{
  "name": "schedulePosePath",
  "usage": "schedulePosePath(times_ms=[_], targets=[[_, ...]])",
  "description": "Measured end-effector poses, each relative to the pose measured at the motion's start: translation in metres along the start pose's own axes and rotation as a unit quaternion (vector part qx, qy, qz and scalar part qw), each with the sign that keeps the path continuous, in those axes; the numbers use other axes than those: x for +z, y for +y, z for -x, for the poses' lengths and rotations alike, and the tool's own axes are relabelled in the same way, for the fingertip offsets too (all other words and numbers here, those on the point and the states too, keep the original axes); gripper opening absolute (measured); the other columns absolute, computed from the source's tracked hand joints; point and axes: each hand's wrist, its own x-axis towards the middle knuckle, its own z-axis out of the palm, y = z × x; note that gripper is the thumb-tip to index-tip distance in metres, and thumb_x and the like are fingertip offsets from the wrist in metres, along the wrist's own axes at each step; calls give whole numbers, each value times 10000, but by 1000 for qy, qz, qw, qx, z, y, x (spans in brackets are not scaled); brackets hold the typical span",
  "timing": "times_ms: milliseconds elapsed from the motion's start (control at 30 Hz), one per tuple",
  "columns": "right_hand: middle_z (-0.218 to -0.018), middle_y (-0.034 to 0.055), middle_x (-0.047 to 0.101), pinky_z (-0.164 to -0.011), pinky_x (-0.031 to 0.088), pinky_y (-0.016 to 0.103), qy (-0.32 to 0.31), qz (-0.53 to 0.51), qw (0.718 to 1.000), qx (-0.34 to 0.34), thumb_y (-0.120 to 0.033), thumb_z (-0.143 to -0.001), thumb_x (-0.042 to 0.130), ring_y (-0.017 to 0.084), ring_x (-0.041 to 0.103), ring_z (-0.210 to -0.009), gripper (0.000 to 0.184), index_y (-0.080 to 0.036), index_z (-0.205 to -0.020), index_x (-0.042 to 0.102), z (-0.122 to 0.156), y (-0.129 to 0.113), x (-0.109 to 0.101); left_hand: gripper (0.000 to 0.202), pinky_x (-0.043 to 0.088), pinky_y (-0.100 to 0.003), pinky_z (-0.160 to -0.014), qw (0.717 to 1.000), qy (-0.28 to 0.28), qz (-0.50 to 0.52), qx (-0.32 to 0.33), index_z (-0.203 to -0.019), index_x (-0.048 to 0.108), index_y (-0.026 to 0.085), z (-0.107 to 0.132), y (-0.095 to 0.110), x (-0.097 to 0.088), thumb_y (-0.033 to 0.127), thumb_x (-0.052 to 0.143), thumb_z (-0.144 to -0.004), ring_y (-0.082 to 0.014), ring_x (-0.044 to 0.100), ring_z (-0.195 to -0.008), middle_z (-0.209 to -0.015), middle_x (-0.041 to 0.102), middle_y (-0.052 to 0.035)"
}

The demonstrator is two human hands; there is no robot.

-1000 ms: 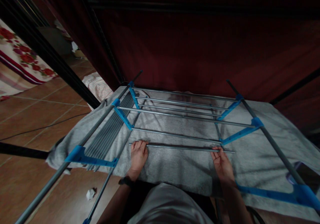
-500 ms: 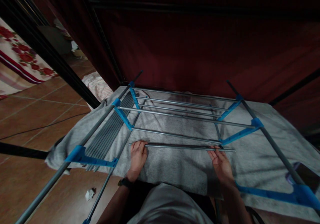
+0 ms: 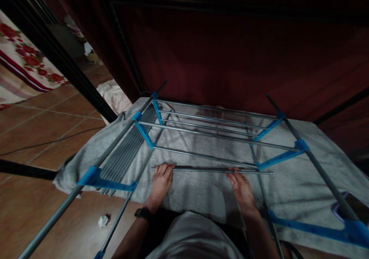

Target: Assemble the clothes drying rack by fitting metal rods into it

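Observation:
A loose grey metal rod [image 3: 201,169] lies crosswise on a grey towel [image 3: 207,193], just in front of a drying rack frame with blue plastic connectors [image 3: 144,134]. My left hand [image 3: 161,180] has its fingers curled over the rod near its left end. My right hand [image 3: 240,186] rests its fingertips on the rod right of the middle, fingers pressed together on it. Several parallel rods [image 3: 207,136] are fitted between the rack's blue side pieces beyond the loose one.
A bundle of spare grey rods [image 3: 123,151] lies by the rack's left side rail. A dark red curtain [image 3: 230,59] hangs behind. Tiled floor [image 3: 37,136] with a scrap of white paper [image 3: 102,220] is on the left. A black post [image 3: 57,59] runs diagonally.
My right hand has slid left along the rod, away from its right end. The left hand keeps its place. The view has shifted slightly.

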Motion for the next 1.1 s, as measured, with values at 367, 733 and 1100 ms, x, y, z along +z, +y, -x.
schedulePosePath(times_ms=[367, 733, 1100], targets=[[-1005, -4, 802, -967, 579, 434, -42, 26, 999, 22, -422, -722, 916, 218, 739, -953, 285, -316, -945, 775, 23, 16, 29, 319, 548, -399, -924, 995, -27, 35, 88, -1276, 681, 197, -2, 19, 8, 177, 435, -1074, -235, 693, -1043, -1163, 741, -105], [-988, -7, 810, -915, 608, 422, -42, 37, 998, 39, -440, -691, 937, 210, 749, -902, 309, -314, -930, 787, 32, 21, 35, 315, 540, -392, -965, 992, -47, 24, 111, -1300, 681, 240, 1, 32, 10, 180, 473, -1071, -213, 684, -1033, -1148, 738, -61], [-991, -12, 806, -950, 593, 412, -37, 29, 999, 23, -437, -698, 927, 199, 747, -933, 302, -306, -921, 771, 30, 15, 37, 342, 532, -407, -990, 992, -71, 36, 101, -1322, 673, 262, -2, 35, 2, 239, 411, -1103, -222, 691, -1056, -1171, 748, -52]])
